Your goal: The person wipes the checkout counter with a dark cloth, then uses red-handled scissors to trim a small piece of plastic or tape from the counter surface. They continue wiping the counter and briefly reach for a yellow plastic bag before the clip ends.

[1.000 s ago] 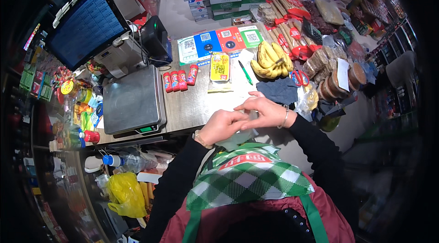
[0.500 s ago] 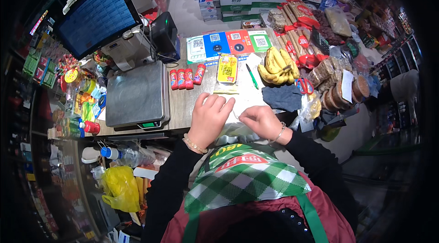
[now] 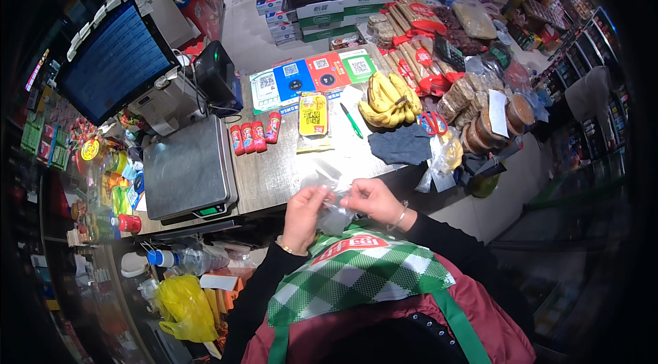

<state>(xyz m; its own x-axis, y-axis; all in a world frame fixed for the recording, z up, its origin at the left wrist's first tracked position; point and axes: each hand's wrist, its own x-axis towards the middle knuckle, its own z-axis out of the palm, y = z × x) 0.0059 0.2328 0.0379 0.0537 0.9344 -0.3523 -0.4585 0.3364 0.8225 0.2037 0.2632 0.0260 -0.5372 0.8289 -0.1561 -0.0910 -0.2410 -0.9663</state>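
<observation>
Both hands pinch a clear plastic bag (image 3: 334, 220) at the counter's near edge.
Such thin film probably handles best with a light fingertip grip on one layer per side, the layers rubbed and eased apart without a hard tug. The left hand (image 3: 301, 217) is narrowed, thumb and fingers closed on the film; the right hand (image 3: 375, 200) pinches it just beside. The bag lies between them, right of the scale (image 3: 188, 168) and nearer than the yellow packet (image 3: 313, 116).
</observation>
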